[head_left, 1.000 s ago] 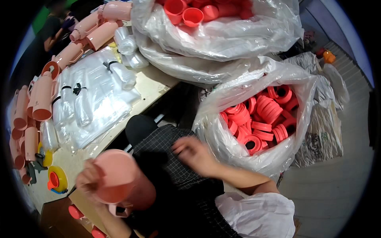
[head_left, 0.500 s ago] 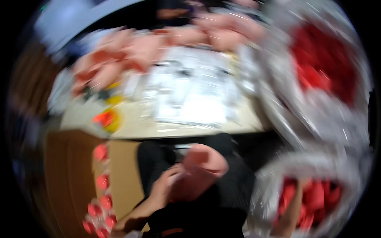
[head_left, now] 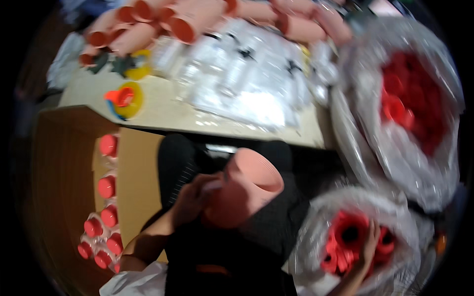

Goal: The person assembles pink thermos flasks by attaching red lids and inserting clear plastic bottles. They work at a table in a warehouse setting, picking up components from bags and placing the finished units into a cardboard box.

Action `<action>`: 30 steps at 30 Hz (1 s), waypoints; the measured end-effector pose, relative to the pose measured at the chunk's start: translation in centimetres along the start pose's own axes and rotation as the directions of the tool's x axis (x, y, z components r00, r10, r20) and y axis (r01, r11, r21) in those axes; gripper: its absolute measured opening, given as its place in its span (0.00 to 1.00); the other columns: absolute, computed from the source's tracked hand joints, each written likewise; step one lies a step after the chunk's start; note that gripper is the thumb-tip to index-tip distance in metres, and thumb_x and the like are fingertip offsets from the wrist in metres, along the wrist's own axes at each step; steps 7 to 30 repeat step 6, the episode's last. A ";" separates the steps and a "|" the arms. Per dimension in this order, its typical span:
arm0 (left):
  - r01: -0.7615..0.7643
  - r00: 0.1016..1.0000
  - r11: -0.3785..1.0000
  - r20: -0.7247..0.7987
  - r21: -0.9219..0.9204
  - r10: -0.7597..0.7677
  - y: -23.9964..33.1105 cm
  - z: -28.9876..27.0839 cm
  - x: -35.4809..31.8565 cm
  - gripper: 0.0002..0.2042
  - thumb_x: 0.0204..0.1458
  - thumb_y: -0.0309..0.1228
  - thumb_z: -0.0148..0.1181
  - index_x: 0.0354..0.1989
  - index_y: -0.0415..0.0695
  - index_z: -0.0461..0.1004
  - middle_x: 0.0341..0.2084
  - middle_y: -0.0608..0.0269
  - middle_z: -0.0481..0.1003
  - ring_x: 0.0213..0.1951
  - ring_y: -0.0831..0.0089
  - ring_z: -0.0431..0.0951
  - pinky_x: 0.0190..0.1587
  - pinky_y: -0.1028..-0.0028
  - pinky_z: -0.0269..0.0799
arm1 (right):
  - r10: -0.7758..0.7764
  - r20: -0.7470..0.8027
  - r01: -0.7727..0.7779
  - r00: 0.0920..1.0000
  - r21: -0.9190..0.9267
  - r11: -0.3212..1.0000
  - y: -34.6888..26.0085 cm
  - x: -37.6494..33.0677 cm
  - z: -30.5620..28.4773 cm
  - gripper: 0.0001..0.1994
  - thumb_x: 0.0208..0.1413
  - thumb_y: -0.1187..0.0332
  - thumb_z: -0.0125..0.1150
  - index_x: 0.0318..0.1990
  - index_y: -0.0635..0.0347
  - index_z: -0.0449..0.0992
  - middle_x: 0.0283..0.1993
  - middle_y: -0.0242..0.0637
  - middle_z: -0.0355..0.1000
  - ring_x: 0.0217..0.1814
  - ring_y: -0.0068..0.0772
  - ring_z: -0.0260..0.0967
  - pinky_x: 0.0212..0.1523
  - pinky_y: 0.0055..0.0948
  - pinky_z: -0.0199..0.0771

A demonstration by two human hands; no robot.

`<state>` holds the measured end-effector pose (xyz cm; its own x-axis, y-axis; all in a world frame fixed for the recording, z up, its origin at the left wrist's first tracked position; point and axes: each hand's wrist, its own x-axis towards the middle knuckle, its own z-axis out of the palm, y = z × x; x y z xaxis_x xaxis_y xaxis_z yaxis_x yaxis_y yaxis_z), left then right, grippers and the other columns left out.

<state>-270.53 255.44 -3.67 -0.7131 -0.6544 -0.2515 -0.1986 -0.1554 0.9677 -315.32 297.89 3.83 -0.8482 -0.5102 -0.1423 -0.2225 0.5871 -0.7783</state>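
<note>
Over my lap, my left hand (head_left: 190, 198) is closed on the side of a pink cylindrical plastic container (head_left: 242, 192). The container is tilted, with its wide open mouth toward the upper right and ridges inside the rim. At the lower right, my right hand (head_left: 369, 246) reaches into a clear plastic bag (head_left: 316, 232) of red plastic parts. Its fingers lie along the right edge of a round red plastic part (head_left: 340, 222) with a dark hole in the middle; the grasp is partly hidden and slightly blurred.
Pink cylinders (head_left: 197, 22) line the back of the table (head_left: 163, 108), behind clear plastic bags (head_left: 247, 89). An orange piece (head_left: 121, 97) lies on a yellow tape roll (head_left: 134, 106). At left, a cardboard box (head_left: 140, 172) holds several red-capped bottles (head_left: 106, 187). Another bag (head_left: 355, 113) of red parts stands right.
The view has shifted, so the table appears higher. My right hand, earlier deep among the red parts, now shows at the edge of a round one. My left hand still holds the pink container.
</note>
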 end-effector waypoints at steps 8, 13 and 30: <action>-0.139 0.953 0.974 0.244 -0.180 0.181 0.3 0.8 1.1 0.20 0.66 0.33 0.55 0.65 0.44 0.67 0.67 0.51 0.67 0.68 0.58 0.66 0.68 0.63 0.62 | -0.625 0.516 0.773 0.586 -0.123 0.623 -18.7 0.4 21.9 0.46 0.47 0.41 0.70 0.69 0.59 0.64 0.68 0.42 0.65 0.63 0.51 0.64 0.67 0.45 0.60; -0.139 0.953 0.974 0.244 -0.180 0.181 0.3 0.8 1.1 0.20 0.66 0.33 0.55 0.65 0.44 0.67 0.67 0.51 0.67 0.68 0.58 0.66 0.68 0.63 0.62 | -0.625 0.516 0.773 0.586 -0.123 0.623 -18.7 0.4 21.9 0.46 0.47 0.41 0.70 0.69 0.59 0.64 0.68 0.42 0.65 0.63 0.51 0.64 0.67 0.45 0.60; -0.139 0.953 0.974 0.244 -0.180 0.181 0.3 0.8 1.1 0.20 0.66 0.33 0.55 0.65 0.44 0.67 0.67 0.51 0.67 0.68 0.58 0.66 0.68 0.63 0.62 | -0.625 0.516 0.773 0.586 -0.123 0.623 -18.7 0.4 21.9 0.46 0.47 0.41 0.70 0.69 0.59 0.64 0.68 0.42 0.65 0.63 0.51 0.64 0.67 0.45 0.60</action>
